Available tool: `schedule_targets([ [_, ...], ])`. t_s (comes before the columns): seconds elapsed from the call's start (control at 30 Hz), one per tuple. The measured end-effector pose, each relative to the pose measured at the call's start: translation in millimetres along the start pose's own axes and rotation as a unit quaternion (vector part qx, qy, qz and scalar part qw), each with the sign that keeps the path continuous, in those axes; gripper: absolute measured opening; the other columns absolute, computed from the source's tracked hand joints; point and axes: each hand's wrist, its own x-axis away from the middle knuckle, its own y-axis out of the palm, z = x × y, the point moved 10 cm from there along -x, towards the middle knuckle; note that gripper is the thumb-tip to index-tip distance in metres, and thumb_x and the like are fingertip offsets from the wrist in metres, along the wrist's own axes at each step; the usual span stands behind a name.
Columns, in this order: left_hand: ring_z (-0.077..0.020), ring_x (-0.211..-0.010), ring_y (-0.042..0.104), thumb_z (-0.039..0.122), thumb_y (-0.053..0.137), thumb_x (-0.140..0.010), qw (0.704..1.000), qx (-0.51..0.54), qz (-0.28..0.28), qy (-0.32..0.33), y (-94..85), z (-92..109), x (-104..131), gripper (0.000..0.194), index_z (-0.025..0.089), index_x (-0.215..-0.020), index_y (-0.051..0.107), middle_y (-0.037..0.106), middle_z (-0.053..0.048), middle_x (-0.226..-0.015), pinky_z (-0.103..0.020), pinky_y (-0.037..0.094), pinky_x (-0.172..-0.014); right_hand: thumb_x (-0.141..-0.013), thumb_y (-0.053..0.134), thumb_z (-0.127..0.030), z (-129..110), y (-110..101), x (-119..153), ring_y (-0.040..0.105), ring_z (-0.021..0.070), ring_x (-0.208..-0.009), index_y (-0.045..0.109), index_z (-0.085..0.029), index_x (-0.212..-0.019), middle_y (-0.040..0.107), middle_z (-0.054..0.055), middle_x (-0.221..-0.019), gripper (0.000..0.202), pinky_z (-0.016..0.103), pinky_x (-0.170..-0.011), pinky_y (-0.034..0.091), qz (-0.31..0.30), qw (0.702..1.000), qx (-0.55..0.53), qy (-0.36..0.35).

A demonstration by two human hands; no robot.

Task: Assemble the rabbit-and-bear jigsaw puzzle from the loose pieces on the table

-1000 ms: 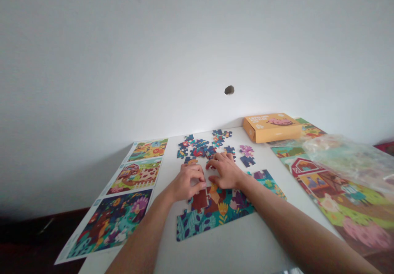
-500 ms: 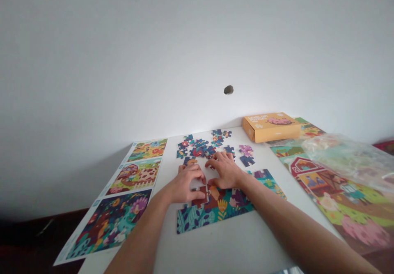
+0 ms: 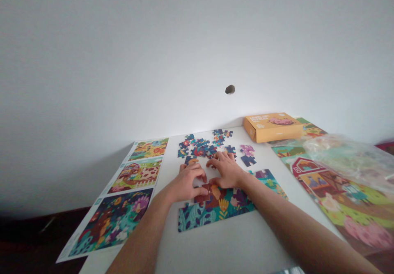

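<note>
My left hand (image 3: 188,182) is bent over the left end of a partly joined jigsaw puzzle (image 3: 197,218). Its thumb lies on a brown puzzle piece (image 3: 203,197), with the curled forefinger by the piece's top edge. That piece sits flush against its neighbours. At the puzzle's upper edge, my right hand (image 3: 226,170) rests with thumb and fingers apart; nothing shows between them. Its wrist and forearm cover part of the joined picture. Loose puzzle pieces (image 3: 200,147) lie just beyond both hands, some partly hidden by the right fingers.
A sheet with three printed pictures (image 3: 118,218) lies at the left. A yellow puzzle box (image 3: 273,128) stands near the wall at the back right. Right of the puzzle lie a farm picture (image 3: 332,192) and a crumpled clear plastic bag (image 3: 347,155).
The brown piece has gone down into line with its neighbours; the gap around it has closed. My left thumb has shifted slightly on it. My right hand has hardly moved.
</note>
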Motion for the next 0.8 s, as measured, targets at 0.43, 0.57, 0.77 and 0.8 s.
schedule_targets([
  [0.43,-0.0286,-0.11,0.05,0.055,0.077,-0.065,1.0,0.006,0.014,-0.002,-6.2,-5.9,2.8,0.042,0.021,-0.086,0.063,0.061,-0.005,-0.1,-0.037,0.033,-0.092,-0.067,0.076,-0.05,-0.2,-2.4,-0.4,0.045,0.0281,-0.103,0.059,-0.025,-0.114,0.05,0.009,-0.111,0.056,0.043,-0.09,0.028,-0.001,1.0,-0.007,0.001],
  [0.57,-0.028,-0.104,0.051,0.063,0.079,-0.054,1.0,-0.001,-0.006,-0.005,-0.2,-4.5,1.8,0.056,0.021,-0.086,0.063,0.06,-0.004,-0.097,-0.036,0.034,-0.088,-0.067,0.076,-0.048,1.1,-1.3,-0.8,0.045,0.0282,-0.103,0.059,-0.025,-0.114,0.05,0.009,-0.111,0.055,0.043,-0.09,0.028,0.004,1.0,-0.008,0.001],
  [0.77,-0.0292,-0.108,0.048,0.065,0.078,-0.056,1.0,-0.003,-0.003,-0.014,0.4,-5.3,0.7,0.055,0.022,-0.087,0.063,0.059,-0.004,-0.098,-0.037,0.032,-0.089,-0.066,0.077,-0.049,2.2,0.5,-1.6,0.045,0.0282,-0.103,0.06,-0.025,-0.114,0.05,0.009,-0.11,0.056,0.042,-0.09,0.028,0.006,1.0,-0.012,-0.002],
  [0.8,-0.0292,-0.109,0.048,0.064,0.078,-0.055,1.0,-0.004,-0.003,-0.015,0.1,-5.2,0.7,0.055,0.022,-0.087,0.063,0.059,-0.004,-0.098,-0.038,0.032,-0.089,-0.066,0.077,-0.048,2.1,0.5,-1.7,0.045,0.0282,-0.103,0.06,-0.026,-0.114,0.05,0.009,-0.11,0.056,0.042,-0.09,0.028,0.006,1.0,-0.012,-0.002],
])
